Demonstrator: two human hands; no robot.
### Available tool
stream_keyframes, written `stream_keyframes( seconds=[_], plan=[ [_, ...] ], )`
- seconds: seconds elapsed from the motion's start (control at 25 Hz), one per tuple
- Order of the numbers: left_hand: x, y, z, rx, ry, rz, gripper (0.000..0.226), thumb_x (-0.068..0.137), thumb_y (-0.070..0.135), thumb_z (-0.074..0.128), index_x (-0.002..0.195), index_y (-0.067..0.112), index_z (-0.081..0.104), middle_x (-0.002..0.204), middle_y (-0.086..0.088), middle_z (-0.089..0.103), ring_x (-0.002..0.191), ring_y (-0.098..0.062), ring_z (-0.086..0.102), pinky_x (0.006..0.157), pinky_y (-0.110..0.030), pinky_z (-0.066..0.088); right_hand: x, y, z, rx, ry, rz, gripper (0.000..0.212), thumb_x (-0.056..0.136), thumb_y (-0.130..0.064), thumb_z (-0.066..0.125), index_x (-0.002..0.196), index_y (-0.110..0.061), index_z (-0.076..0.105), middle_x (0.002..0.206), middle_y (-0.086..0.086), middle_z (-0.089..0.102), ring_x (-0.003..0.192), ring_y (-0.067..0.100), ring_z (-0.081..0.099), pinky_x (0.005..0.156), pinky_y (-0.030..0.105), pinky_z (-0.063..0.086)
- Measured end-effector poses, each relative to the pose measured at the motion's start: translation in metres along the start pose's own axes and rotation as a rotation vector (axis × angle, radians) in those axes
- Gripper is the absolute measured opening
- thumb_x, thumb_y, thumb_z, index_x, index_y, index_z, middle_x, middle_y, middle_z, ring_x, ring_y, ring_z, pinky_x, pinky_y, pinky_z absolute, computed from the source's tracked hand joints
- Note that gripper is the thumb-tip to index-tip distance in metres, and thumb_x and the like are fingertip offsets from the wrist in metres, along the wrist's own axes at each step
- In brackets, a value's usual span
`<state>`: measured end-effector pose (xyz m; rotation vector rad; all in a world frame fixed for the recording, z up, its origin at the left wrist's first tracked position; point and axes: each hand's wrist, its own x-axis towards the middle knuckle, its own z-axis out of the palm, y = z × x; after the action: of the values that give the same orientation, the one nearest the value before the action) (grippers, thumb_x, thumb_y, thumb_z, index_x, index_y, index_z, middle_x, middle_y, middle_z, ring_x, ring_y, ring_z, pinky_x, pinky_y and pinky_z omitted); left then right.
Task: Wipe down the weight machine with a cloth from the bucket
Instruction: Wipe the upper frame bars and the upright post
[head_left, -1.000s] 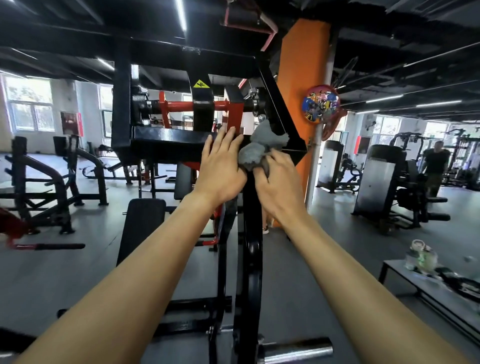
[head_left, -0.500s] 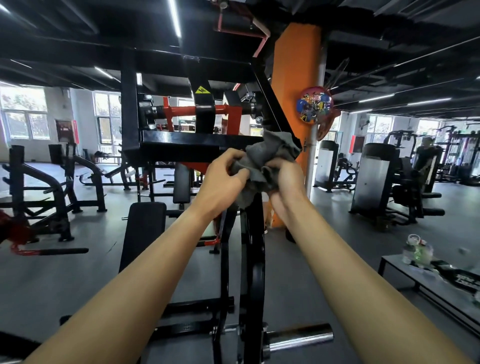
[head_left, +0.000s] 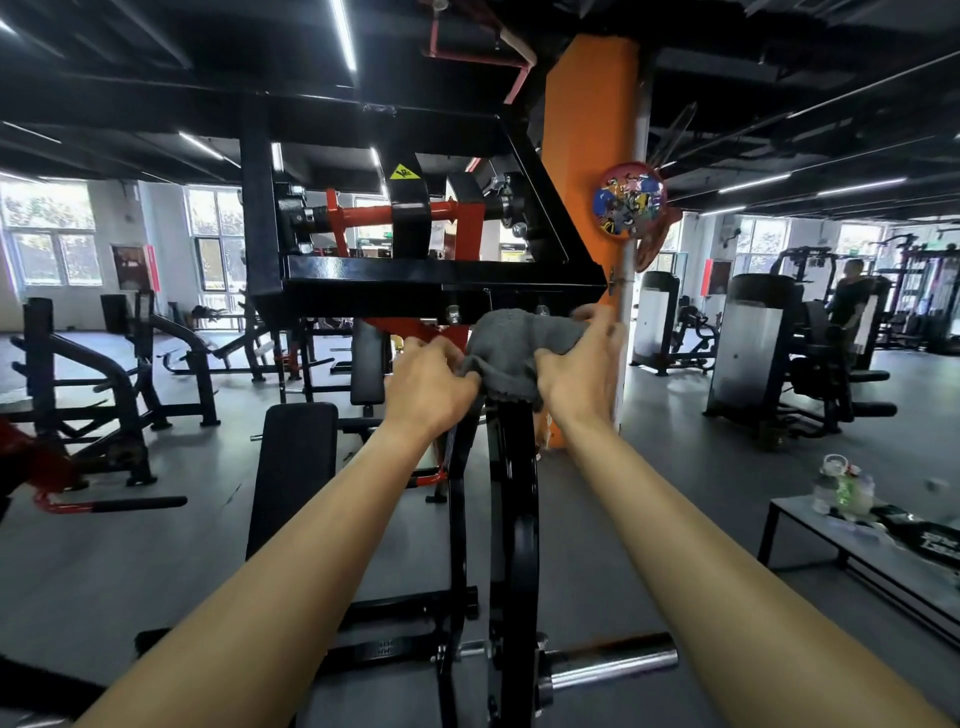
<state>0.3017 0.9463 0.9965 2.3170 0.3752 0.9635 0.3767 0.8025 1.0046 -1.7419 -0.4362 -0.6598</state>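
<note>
Head view, the only view.

- Grey cloth (head_left: 511, 353): bunched over the top of the black upright arm (head_left: 511, 493) of the weight machine (head_left: 415, 273), just under its horizontal frame beam.
- Left hand (head_left: 428, 387): fingers curled into the cloth's left edge, gripping it.
- Right hand (head_left: 579, 374): thumb under and fingers over the cloth's right side, holding it. Neither hand is free.
- Bucket: not in view.
- Low bench (head_left: 852, 545) at right carries bottles (head_left: 841, 486). It stands well apart from the machine.

Handling, by judgement:
- The cloth looks soft, limp and light, with a terry-like nap. It folds wherever it is pinched and will not hold a shape.
- Whether it is damp cannot be told.
- It is best taken as a wad in the palm, or by two opposite edges as here, so it can be wrapped round the arm and drawn along it.
- The machine is rigid painted steel, glossy and probably slick under the cloth.
- Bolt heads sit just above the cloth, and the nap could snag on them.
</note>
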Motion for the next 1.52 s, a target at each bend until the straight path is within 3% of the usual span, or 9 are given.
stream_keyframes(
  seconds=[0.16, 0.32, 0.44, 0.56, 0.8, 0.92, 1.16, 1.36, 1.52],
  plan=[
    [-0.014, 0.010, 0.011, -0.153, -0.146, -0.077, 0.021, 0.100, 0.023, 0.044, 0.090, 0.013, 0.060, 0.090, -0.006, 0.065, 0.072, -0.017, 0.056, 0.056, -0.028, 0.038, -0.004, 0.009, 0.003, 0.019, -0.215, -0.008, 0.022, 0.098, -0.007, 0.052, 0.106, -0.016, 0.070, 0.096, 0.006, 0.068, 0.068, 0.010, 0.058, 0.055, 0.014, 0.045],
    [-0.008, 0.021, 0.017, -0.329, -0.189, -0.160, 0.045, 0.099, 0.046, 0.035, 0.096, 0.012, 0.065, 0.097, -0.015, 0.071, 0.087, -0.027, 0.067, 0.072, -0.038, 0.051, -0.011, 0.002, -0.003, 0.031, -0.240, -0.009, 0.032, 0.098, -0.022, 0.050, 0.070, -0.009, 0.060, 0.062, -0.001, 0.055, 0.056, 0.017, 0.044, 0.054, 0.032, 0.036],
    [0.008, 0.035, 0.021, -0.295, -0.209, -0.112, 0.063, 0.089, 0.056, 0.036, 0.122, 0.010, 0.063, 0.120, -0.025, 0.068, 0.114, -0.040, 0.064, 0.099, -0.053, 0.052, 0.006, -0.015, 0.010, 0.065, -0.320, 0.004, 0.029, 0.096, -0.029, 0.052, 0.085, -0.010, 0.072, 0.080, 0.004, 0.071, 0.077, 0.019, 0.065, 0.071, 0.036, 0.050],
    [0.021, 0.037, 0.021, -0.300, -0.111, -0.023, 0.046, 0.104, 0.042, 0.037, 0.127, 0.010, 0.060, 0.122, -0.014, 0.067, 0.116, -0.030, 0.062, 0.101, -0.046, 0.050, 0.019, -0.019, 0.019, 0.059, -0.344, -0.004, 0.037, 0.095, -0.041, 0.049, 0.103, -0.013, 0.072, 0.099, 0.006, 0.073, 0.096, 0.025, 0.067, 0.087, 0.040, 0.053],
    [-0.015, 0.017, 0.032, 0.060, -0.116, 0.107, 0.044, 0.111, 0.027, 0.020, 0.134, 0.005, 0.051, 0.120, -0.024, 0.062, 0.112, -0.042, 0.059, 0.101, -0.054, 0.045, -0.012, 0.025, 0.019, -0.181, -0.310, -0.060, 0.056, 0.105, -0.056, 0.034, 0.112, -0.011, 0.065, 0.091, 0.013, 0.071, 0.083, 0.028, 0.065, 0.070, 0.036, 0.044],
    [0.005, 0.023, 0.031, -0.043, -0.212, 0.039, 0.044, 0.111, 0.021, 0.017, 0.144, 0.002, 0.040, 0.132, -0.030, 0.052, 0.122, -0.046, 0.052, 0.103, -0.049, 0.043, 0.004, 0.011, 0.019, -0.220, -0.332, -0.058, 0.053, 0.106, -0.051, 0.035, 0.115, -0.007, 0.064, 0.101, 0.018, 0.070, 0.091, 0.033, 0.063, 0.075, 0.037, 0.043],
    [0.010, 0.017, 0.042, -0.302, -0.163, 0.017, 0.056, 0.109, 0.048, 0.022, 0.137, 0.006, 0.046, 0.134, -0.018, 0.057, 0.126, -0.030, 0.055, 0.105, -0.042, 0.044, 0.011, 0.001, 0.021, -0.099, -0.487, -0.024, 0.050, 0.110, -0.044, 0.028, 0.135, -0.008, 0.053, 0.131, 0.021, 0.061, 0.123, 0.035, 0.057, 0.103, 0.043, 0.043],
    [-0.050, -0.006, 0.056, -0.228, -0.234, 0.052, 0.058, 0.110, 0.042, 0.026, 0.157, 0.008, 0.027, 0.160, -0.015, 0.034, 0.146, -0.031, 0.035, 0.118, -0.041, 0.029, -0.046, 0.052, 0.015, -0.008, -0.461, -0.015, 0.054, 0.105, -0.059, 0.026, 0.116, -0.015, 0.054, 0.112, 0.012, 0.063, 0.110, 0.031, 0.059, 0.094, 0.043, 0.044],
    [-0.056, -0.010, 0.058, -0.293, -0.256, 0.097, 0.042, 0.110, 0.037, 0.027, 0.138, 0.008, 0.041, 0.143, -0.019, 0.046, 0.132, -0.033, 0.049, 0.112, -0.048, 0.041, -0.054, 0.057, 0.012, -0.090, -0.415, 0.000, 0.055, 0.104, -0.057, 0.027, 0.110, -0.013, 0.060, 0.114, 0.010, 0.062, 0.110, 0.027, 0.058, 0.095, 0.040, 0.042]
  ],
)
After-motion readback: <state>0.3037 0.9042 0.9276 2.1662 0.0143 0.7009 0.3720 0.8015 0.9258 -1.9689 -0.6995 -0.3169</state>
